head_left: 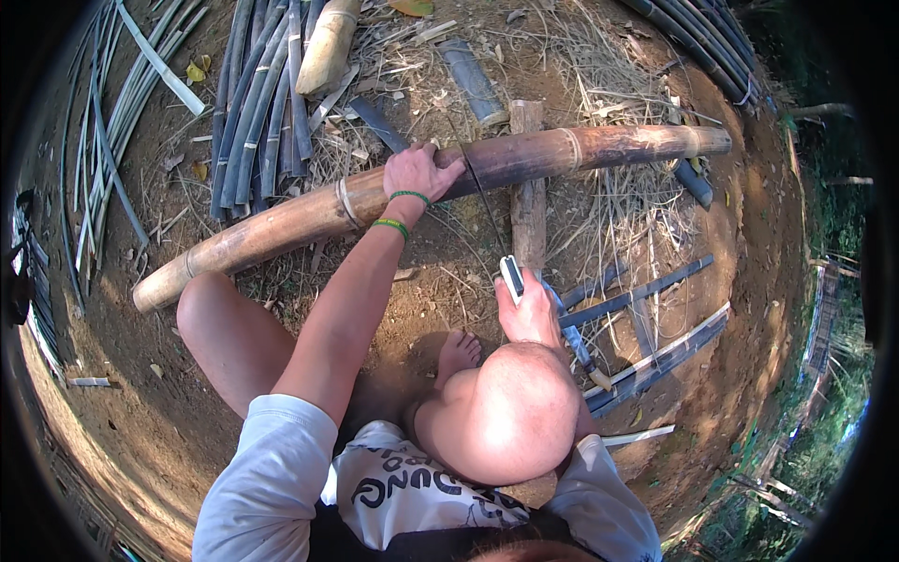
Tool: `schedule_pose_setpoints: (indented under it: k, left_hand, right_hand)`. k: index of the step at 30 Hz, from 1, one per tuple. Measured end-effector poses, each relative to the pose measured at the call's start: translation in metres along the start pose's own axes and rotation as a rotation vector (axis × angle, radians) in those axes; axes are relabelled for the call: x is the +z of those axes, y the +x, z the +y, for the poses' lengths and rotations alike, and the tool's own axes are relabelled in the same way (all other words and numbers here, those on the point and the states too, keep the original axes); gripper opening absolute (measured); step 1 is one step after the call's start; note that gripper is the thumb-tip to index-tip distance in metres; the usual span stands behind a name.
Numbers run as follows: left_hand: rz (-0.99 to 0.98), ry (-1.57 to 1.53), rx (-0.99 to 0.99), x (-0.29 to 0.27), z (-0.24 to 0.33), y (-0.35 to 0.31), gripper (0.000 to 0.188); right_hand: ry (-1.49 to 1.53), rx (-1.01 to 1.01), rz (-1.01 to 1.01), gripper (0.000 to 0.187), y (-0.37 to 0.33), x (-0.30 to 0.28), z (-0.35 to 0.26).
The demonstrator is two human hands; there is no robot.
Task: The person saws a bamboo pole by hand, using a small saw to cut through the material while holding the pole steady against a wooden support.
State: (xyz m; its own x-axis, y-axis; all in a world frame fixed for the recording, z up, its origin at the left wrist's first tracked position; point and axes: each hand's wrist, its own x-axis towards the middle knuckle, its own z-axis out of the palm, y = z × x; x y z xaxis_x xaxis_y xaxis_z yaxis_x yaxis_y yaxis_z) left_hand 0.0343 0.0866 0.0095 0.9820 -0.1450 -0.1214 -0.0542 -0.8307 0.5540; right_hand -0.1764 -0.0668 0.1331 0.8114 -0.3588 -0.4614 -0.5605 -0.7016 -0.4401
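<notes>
A thick brown bamboo pole (272,227) lies slantwise across the ground in front of me, from lower left to upper right. My left hand (419,174) presses down on its middle, fingers wrapped over the top and thumb stretched to the right. In my right hand (532,314) is a handsaw, its white and black handle (510,278) in my closed fist. The thin saw blade (481,192) runs away from me and crosses the pole just right of my left thumb. How deep the blade sits in the bamboo I cannot tell. Under the pole lies a short wooden log (529,220).
Dark bamboo strips (253,117) are heaped beyond the pole, beside a short pale bamboo piece (328,47). Long thin slats (117,122) lie far left. Split bamboo pieces (660,361) and a wooden-handled tool (585,356) lie near my right knee. Dry shavings (618,84) cover the dirt.
</notes>
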Motion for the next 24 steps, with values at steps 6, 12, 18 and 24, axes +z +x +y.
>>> schedule_pose_setpoints:
  k: [6,12,18,24]
  left_hand:
    - [0.044,0.053,0.03,0.003,-0.011,-0.001,0.06]
    - [0.031,0.031,0.047,0.004,-0.001,-0.001,0.06]
    - [0.07,0.06,0.061,0.008,-0.006,-0.008,0.06]
    - [0.07,0.06,0.068,0.011,-0.007,-0.007,0.061]
  right_hand:
    - [0.045,-0.214,0.08,0.034,0.061,0.033,-0.007]
    - [-0.014,-0.25,0.125,0.036,0.105,0.036,-0.043]
    - [0.032,-0.196,0.077,0.036,0.055,0.032,-0.008]
    - [-0.016,-0.081,0.057,0.037,0.021,0.02,-0.003]
